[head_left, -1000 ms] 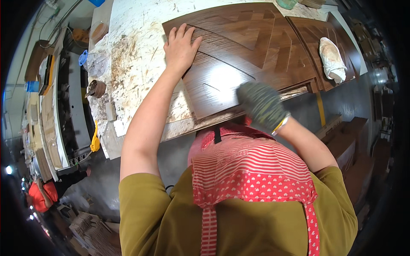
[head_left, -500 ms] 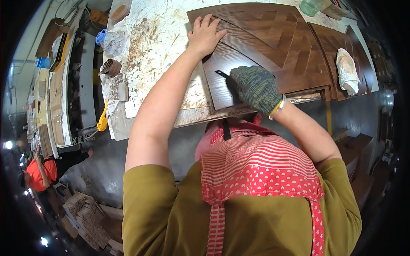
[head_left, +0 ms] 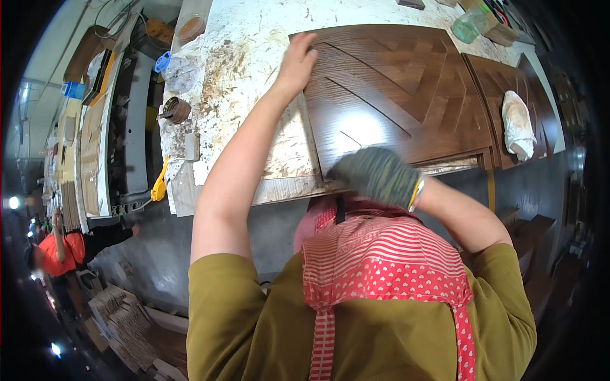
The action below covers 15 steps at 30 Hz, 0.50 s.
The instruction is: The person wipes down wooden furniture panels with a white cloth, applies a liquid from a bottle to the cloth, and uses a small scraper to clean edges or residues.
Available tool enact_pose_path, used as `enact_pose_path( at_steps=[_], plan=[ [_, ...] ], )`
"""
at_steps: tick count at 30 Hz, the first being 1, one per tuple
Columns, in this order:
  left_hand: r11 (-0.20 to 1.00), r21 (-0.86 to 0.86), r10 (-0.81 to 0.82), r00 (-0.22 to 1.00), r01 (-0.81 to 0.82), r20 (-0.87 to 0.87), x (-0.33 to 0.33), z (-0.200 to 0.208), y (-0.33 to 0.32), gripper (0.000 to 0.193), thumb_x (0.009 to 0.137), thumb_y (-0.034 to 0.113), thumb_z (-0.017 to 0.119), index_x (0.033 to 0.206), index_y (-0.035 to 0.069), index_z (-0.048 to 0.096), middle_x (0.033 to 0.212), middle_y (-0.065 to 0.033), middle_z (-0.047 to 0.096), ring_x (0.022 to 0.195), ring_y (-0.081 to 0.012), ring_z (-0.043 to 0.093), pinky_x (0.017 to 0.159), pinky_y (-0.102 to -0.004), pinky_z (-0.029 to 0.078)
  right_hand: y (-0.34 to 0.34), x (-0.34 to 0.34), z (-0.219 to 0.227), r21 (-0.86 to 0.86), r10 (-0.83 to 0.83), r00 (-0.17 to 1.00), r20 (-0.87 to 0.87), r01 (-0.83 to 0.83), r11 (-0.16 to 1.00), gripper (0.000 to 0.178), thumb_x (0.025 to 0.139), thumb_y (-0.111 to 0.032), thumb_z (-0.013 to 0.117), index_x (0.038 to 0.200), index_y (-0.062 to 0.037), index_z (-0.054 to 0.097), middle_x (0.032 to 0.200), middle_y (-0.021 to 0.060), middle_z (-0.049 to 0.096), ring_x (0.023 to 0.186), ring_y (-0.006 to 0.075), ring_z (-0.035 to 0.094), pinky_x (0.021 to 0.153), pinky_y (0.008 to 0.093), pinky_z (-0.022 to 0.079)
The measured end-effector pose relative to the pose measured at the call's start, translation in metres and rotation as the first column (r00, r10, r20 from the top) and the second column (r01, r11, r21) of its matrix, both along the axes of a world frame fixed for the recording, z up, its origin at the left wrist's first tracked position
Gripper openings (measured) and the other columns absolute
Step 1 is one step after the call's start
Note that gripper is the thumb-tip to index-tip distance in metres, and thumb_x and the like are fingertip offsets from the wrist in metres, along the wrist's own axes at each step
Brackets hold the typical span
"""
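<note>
A dark brown wooden panel (head_left: 381, 95) with raised slanting strips and thin dark grooves lies on the worktable. My bare left hand (head_left: 296, 66) grips its left edge close to the far corner, fingers bent at the rim. Low over the panel's near left corner is my right hand (head_left: 378, 178), in a grey-green knitted glove. Motion smears its fingers, and I cannot make out what is in them. Light glares off the panel just beyond the glove.
Right of the panel, a second brown panel (head_left: 489, 76) carries a stained white cloth bundle (head_left: 518, 126). A green-tinted jar (head_left: 469, 26) stands at the far right. Along the table's left side are a brown-stained cup (head_left: 176, 110), a crumpled plastic bag (head_left: 182, 74) and a yellow tool (head_left: 159, 182).
My left hand has slid from lying spread on the panel to its left edge. My right hand has moved nearer me; the thin black tool that stuck out of it no longer shows.
</note>
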<state>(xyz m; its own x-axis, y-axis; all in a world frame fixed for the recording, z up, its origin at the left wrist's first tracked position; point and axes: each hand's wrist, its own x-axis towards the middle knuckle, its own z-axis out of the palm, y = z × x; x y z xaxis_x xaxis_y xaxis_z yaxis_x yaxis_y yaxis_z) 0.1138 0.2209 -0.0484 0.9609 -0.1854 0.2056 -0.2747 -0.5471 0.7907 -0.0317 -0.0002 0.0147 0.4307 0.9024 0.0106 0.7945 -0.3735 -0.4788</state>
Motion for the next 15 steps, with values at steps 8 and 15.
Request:
enact_pose_path(
  at_steps=[8,15],
  plan=[
    [0.929,0.358,0.086,0.996,-0.094,0.038,-0.005,0.010,0.026,0.042,0.095,0.025,0.045,0.136,0.014,0.044,0.147,-0.0088,0.035,0.132,-0.0285,0.036,0.110,-0.0369,0.028,0.022,0.121,0.008,-0.131,-0.136,0.958,0.252,0.173,0.976,0.019,0.085,-0.019,0.054,0.097,-0.0072,0.063,0.078,0.0170,0.064,0.073,0.0351,0.062,0.067,0.0446,0.049],
    [0.858,0.513,0.045,0.999,-0.031,-0.016,-0.002,0.024,0.032,0.037,0.096,0.023,0.042,0.132,0.021,0.049,0.145,-0.0024,0.037,0.124,-0.0263,0.046,0.103,-0.0373,0.040,0.032,0.124,-0.001,-0.008,-0.041,0.975,0.220,0.044,0.999,0.019,0.078,-0.015,0.054,0.090,-0.0060,0.065,0.079,0.0176,0.065,0.076,0.0350,0.064,0.067,0.0444,0.051]
  ],
)
